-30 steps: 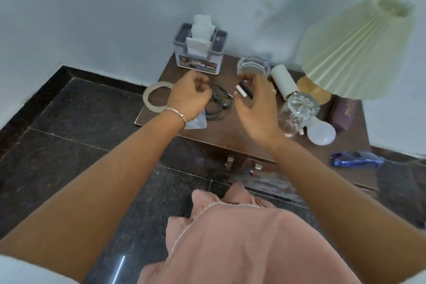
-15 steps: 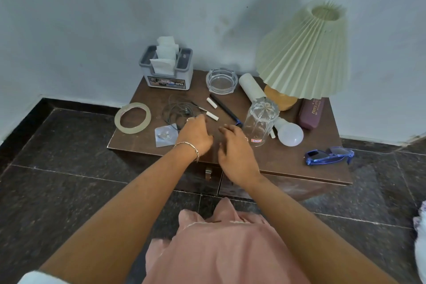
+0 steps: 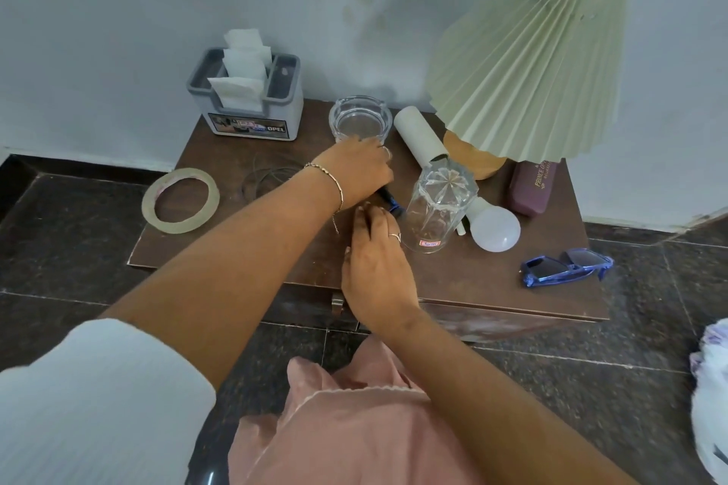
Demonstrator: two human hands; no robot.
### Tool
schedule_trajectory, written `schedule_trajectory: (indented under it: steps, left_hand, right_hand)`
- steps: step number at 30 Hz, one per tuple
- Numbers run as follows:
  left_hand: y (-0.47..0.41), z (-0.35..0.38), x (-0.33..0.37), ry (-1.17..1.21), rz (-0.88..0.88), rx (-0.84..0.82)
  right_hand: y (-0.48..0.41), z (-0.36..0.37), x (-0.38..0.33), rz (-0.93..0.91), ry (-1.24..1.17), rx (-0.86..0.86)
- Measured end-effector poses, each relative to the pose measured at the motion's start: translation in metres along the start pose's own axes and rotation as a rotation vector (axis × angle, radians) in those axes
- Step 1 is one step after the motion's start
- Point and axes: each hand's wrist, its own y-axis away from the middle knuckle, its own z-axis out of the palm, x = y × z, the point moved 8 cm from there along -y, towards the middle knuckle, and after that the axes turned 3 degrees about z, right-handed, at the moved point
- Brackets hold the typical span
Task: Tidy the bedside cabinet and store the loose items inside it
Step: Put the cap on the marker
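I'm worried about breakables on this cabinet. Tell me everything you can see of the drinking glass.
The drinking glass is clear, with a cut star pattern in its base and fluted sides. It stands upside down, mouth on the cabinet top. A small red and white sticker sits near its rim. The white light bulb lies just beside it; the right hand is close at its other side, contact unclear.
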Motion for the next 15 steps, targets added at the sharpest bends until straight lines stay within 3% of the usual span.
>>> schedule_trajectory:
  steps: [3, 7, 11, 15]
  left_hand:
    - [-0.001, 0.002, 0.005, -0.076, 0.029, -0.009]
    - [0.001, 0.002, 0.000, -0.008, 0.002, 0.001]
    - [0.013, -0.009, -0.023, 0.229, -0.192, 0.106]
    - [0.041, -0.011, -0.051, 0.638, -0.451, 0.282]
  right_hand:
    - [0.005, 0.003, 0.000, -0.020, 0.012, 0.018]
    - [0.008, 0.003, -0.003, -0.075, 0.022, 0.029]
    - [0.011, -0.004, -0.008, -0.131, 0.034, 0.067]
    - [0.014, -0.007, -0.010, -0.160, 0.077, 0.067]
